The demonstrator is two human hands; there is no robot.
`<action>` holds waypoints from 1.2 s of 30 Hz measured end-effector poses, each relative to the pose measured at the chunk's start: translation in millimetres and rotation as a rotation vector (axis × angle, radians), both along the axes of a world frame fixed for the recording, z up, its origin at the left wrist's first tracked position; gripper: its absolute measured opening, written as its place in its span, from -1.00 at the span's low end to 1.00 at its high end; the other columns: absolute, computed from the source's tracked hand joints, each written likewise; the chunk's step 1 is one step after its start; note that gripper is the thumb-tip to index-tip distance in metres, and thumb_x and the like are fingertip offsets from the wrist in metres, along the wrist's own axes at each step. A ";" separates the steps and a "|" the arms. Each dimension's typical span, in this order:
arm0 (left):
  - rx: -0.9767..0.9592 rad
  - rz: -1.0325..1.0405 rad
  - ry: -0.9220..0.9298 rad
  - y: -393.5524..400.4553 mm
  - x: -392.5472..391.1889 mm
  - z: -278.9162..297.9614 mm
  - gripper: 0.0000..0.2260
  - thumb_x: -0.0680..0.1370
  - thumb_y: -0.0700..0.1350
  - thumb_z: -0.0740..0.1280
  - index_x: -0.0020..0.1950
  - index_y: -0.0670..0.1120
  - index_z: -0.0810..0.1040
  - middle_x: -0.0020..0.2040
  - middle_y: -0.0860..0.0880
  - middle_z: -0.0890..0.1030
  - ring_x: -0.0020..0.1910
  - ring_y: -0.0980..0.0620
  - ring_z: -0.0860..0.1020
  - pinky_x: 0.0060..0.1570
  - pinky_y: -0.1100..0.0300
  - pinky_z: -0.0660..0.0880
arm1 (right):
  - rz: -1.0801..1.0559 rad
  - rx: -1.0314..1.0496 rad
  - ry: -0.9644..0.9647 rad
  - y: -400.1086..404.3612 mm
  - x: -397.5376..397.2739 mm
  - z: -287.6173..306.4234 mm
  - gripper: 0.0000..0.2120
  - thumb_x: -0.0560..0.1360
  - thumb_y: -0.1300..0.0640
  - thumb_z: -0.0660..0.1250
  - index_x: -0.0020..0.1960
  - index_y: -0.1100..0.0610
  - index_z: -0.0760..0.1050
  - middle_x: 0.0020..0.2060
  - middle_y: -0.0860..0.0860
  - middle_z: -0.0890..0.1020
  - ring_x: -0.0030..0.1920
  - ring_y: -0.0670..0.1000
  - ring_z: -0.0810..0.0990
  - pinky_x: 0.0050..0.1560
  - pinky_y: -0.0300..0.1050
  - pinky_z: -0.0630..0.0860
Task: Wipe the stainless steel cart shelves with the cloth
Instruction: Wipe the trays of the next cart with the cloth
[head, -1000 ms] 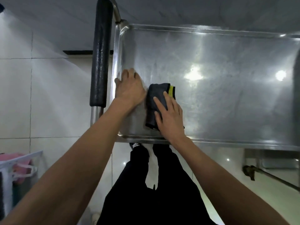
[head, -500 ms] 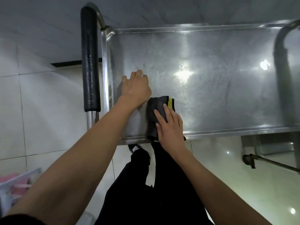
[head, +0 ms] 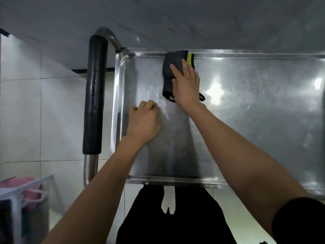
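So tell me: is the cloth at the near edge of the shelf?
No, the cloth lies against the shelf's far rim under the right hand.

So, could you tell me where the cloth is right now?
In the head view, the dark cloth lies at the far rim of the cart's top shelf, near its left end, under the right hand.
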State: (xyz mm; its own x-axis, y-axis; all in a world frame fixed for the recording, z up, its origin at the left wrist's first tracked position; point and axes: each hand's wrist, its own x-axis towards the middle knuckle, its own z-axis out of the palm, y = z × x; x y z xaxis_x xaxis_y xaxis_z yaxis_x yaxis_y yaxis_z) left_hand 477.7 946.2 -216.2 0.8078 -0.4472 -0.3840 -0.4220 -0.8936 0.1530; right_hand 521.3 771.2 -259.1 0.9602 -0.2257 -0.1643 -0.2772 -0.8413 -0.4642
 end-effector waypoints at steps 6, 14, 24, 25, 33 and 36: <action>0.013 0.079 -0.003 -9.1 -6.9 0.9 -0.68 0.51 -0.19 0.24 0.25 -0.12 0.57 0.33 0.00 0.44 0.34 -0.02 0.39 0.26 -0.14 0.32 | 0.042 0.036 -0.005 -3.9 31.3 -4.3 -0.46 0.62 0.21 0.18 0.57 0.00 0.21 0.60 0.12 0.04 0.59 0.13 0.00 0.56 0.10 0.06; 0.018 0.027 0.004 -5.0 -8.8 2.4 -0.68 0.53 -0.20 0.23 0.26 -0.14 0.54 0.36 -0.03 0.40 0.41 -0.04 0.31 0.29 -0.18 0.27 | 0.084 0.008 -0.029 1.6 -101.9 -6.2 -0.49 0.63 0.18 0.13 0.57 0.04 0.19 0.60 0.14 0.05 0.59 0.16 0.01 0.53 0.18 0.15; 0.044 0.073 0.007 -15.7 -20.3 -2.5 -0.58 0.58 -0.10 0.15 0.40 -0.23 0.42 0.43 -0.13 0.34 0.44 -0.13 0.28 0.40 -0.29 0.16 | 0.022 -0.040 0.115 43.9 -287.5 12.8 -0.52 0.57 0.14 0.22 0.49 0.09 0.31 0.60 0.10 0.07 0.60 0.12 -0.01 0.51 0.19 0.19; 0.046 0.087 -0.002 -19.8 -20.8 -1.3 -0.58 0.58 -0.09 0.15 0.40 -0.22 0.42 0.42 -0.14 0.36 0.44 -0.14 0.29 0.40 -0.29 0.16 | 0.008 -0.054 0.113 46.4 -287.5 15.4 -0.56 0.57 0.13 0.23 0.44 0.12 0.36 0.58 0.11 0.11 0.59 0.13 0.03 0.50 0.20 0.20; -0.099 0.013 -0.057 -59.7 2.5 -8.2 -0.65 0.58 -0.16 0.17 0.34 -0.11 0.52 0.45 -0.09 0.40 0.43 -0.11 0.32 0.37 -0.17 0.21 | 0.103 -0.173 0.055 41.7 -272.5 4.6 -0.50 0.66 0.09 0.08 0.57 0.17 0.16 0.60 0.09 0.06 0.61 0.07 -0.05 0.54 0.14 0.09; -0.029 0.009 -0.071 -65.9 8.9 -14.0 -0.69 0.56 -0.19 0.18 0.22 -0.12 0.61 0.31 -0.07 0.50 0.25 -0.12 0.45 0.29 -0.13 0.29 | 0.105 -0.202 0.053 21.4 -245.2 -1.9 -0.50 0.68 0.06 0.04 0.60 0.13 0.11 0.61 0.08 0.05 0.61 0.07 -0.05 0.56 0.12 0.06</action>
